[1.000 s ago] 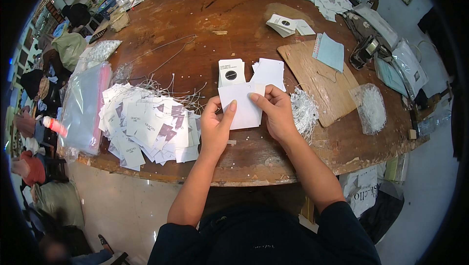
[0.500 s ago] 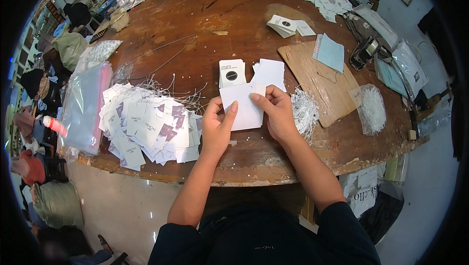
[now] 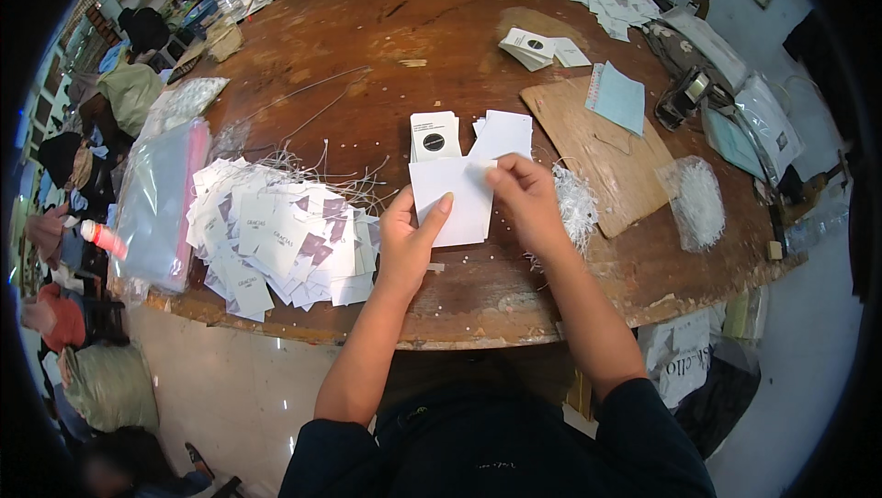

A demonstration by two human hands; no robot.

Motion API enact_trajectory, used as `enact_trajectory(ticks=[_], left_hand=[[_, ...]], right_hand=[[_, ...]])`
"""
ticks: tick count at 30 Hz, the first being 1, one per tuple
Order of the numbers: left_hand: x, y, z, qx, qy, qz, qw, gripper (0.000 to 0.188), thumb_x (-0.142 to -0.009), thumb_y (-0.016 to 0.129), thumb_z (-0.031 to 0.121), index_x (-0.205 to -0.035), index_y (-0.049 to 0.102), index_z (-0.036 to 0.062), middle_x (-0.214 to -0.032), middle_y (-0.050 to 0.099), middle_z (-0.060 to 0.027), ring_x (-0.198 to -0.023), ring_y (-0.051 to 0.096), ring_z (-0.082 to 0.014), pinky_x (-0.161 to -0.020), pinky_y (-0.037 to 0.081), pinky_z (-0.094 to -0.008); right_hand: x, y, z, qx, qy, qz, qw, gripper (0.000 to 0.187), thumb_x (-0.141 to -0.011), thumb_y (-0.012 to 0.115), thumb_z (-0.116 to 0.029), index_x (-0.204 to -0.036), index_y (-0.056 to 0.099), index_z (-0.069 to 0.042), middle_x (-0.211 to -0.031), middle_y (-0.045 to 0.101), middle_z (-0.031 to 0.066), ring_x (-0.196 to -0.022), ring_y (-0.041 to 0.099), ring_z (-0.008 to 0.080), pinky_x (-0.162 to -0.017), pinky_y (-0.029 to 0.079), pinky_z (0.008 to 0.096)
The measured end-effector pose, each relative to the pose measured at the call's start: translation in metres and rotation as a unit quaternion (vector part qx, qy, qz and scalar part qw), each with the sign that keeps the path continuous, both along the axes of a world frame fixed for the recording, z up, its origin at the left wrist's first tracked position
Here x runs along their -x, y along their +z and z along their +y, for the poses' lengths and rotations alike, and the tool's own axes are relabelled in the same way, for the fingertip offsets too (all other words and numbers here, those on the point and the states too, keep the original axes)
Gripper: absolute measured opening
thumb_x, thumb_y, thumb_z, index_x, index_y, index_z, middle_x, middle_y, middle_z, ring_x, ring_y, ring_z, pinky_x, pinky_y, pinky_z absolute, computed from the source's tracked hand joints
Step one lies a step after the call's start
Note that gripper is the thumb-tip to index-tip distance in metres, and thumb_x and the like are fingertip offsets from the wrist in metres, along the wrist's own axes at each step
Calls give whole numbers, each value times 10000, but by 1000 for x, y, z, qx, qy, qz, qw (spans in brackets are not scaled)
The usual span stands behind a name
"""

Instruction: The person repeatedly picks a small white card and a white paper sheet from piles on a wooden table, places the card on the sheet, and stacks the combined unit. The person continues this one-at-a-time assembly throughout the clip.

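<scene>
At centre frame, the left hand (image 3: 411, 230) grasps plain white cards (image 3: 447, 184) above a brown bench (image 3: 322, 39), the right hand (image 3: 527, 201) at their upper-right corner, its grip unclear.

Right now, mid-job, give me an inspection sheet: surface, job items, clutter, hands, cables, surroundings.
Surface: brown wooden table, worn and chipped along its near edge.
Job items: white cards in hand; card stack with black circle beyond them.
Clutter: tag pile and clear plastic bags left; white string bundle right.
Hands: left hand grips the cards; right hand at their upper right corner, grip unclear.
Cables: nothing seen.
Surroundings: bulky greenish sack on the floor, left.
</scene>
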State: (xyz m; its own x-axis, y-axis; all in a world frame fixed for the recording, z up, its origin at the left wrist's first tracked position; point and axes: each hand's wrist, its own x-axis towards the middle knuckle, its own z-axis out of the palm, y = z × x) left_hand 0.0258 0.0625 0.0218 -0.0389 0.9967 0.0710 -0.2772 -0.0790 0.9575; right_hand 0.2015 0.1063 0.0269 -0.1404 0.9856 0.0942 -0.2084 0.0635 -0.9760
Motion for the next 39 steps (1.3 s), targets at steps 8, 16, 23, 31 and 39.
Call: enact_trajectory(ticks=[8,16,23,31,39], left_hand=[[-1,0,-1,4,13,34,999,294,-951,678,181,-1153,633,-28,-1067,698,-86,-959,639,-116,-848,505,-283],[3,-1,-1,-3,6,31,1000,301,-958,667,177,-1179,621,-21,-1082,693,-81,-962,635,-115,-852,503,-281],[4,4,-6,-23,-39,16,999,303,-961,654,158,-1202,613,-22,-1093,692,-84,-980,639,-119,-865,507,-282],[18,7,-23,-94,-186,49,977,381,-904,693,175,-1238,633,1,-1227,645,-61,-1115,597,-144,-969,462,-308],[34,-3,-44,1,-226,-45,973,388,-871,733,172,-1202,649,-13,-1062,694,-61,-950,639,-107,-853,516,-286]], right_hand=[[-101,1,49,-205,-151,-673,694,106,-868,608,-52,-942,658,5,-942,693,175,-916,645,376,-759,531,433],[-117,21,44,-187,-119,-580,784,84,-872,560,-29,-936,605,2,-784,579,109,-758,635,238,-698,532,363],[-102,84,15,-73,-72,-123,987,78,-926,517,-45,-994,553,-64,-769,519,-7,-650,542,114,-623,483,278],[-26,65,-29,-79,210,-214,951,208,-926,640,-36,-1123,576,-47,-793,565,-51,-675,483,15,-596,387,191],[-17,65,-33,-76,243,-211,944,86,-926,672,-82,-938,621,-14,-755,560,-6,-712,534,59,-611,441,251]])
